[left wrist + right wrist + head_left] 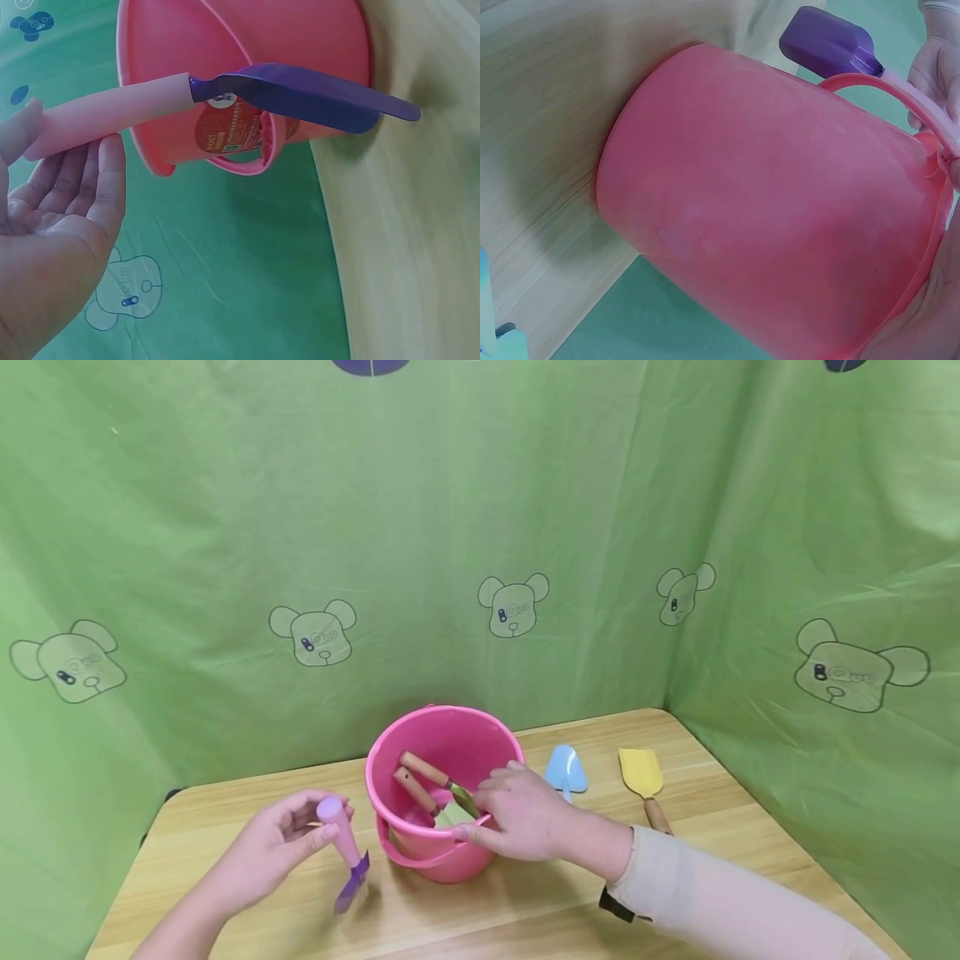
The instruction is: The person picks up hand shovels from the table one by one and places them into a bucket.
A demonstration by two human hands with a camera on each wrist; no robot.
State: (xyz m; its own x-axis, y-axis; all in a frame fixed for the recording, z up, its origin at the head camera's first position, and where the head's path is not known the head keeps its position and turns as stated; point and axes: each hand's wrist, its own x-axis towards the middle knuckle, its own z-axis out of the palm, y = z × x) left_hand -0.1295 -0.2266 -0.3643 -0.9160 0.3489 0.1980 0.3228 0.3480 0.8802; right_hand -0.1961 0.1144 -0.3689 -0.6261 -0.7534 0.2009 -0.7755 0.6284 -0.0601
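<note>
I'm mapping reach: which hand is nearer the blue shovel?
Right. The right hand grips the pink bucket on the side toward the blue shovel; the left hand holds a purple shovel by the opposite side.

Behind the left hand [273, 845], the desk [225, 802] leaves room to pass, but the pink bucket [472, 739] stands between the purple shovel [347, 846] and blue shovel [566, 770].

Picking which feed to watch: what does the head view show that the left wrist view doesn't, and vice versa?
Only the head view: the blue shovel, yellow shovel, right hand gripping the pink bucket, and wooden-handled tools inside it.
Only the left wrist view: the printed label on the bucket's side.
Both: the left hand holding the pink-handled purple shovel, the bucket, the table and the green curtain.
</note>
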